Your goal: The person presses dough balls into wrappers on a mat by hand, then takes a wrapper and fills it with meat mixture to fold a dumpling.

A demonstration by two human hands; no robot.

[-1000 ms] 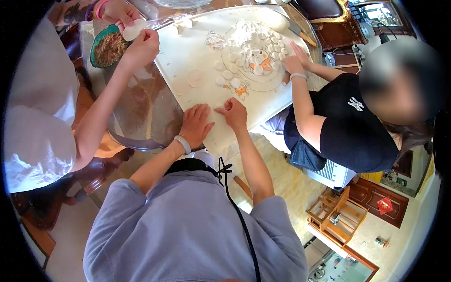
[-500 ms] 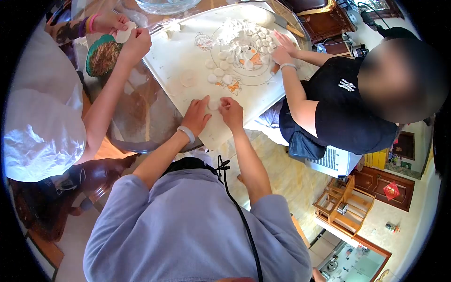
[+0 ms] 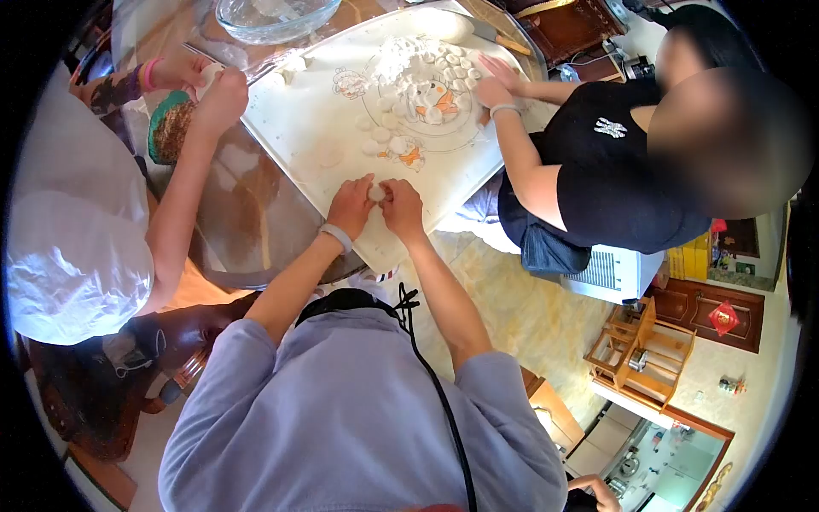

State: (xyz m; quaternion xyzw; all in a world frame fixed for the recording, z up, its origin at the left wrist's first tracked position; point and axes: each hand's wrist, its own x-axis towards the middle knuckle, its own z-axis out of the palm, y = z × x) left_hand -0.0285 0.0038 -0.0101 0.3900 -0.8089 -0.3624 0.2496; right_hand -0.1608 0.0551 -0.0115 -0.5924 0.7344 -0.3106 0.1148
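Observation:
Near the front corner of the white mat (image 3: 311, 136), my left hand (image 3: 351, 207) and my right hand (image 3: 403, 207) meet around a small round dough wrapper (image 3: 376, 194). Fingers of both hands pinch its opposite edges. Farther up the mat lie several flattened dough rounds (image 3: 383, 135), close to an orange cartoon print. Beyond them is a heap of white flour (image 3: 408, 64) with small dough pieces (image 3: 456, 64) to its right.
At the left, a person in white holds a wrapper (image 3: 207, 78) beside a green bowl of brown filling (image 3: 173, 128). On the right, a person in black rests hands (image 3: 499, 83) on the mat. A glass bowl (image 3: 277, 19), large dough lump (image 3: 444, 26) and knife (image 3: 503, 38) lie at the back.
My hands have drawn closer together around the wrapper, which was lying flatter between them. The view has shifted slightly, and the person at the left still handles a wrapper.

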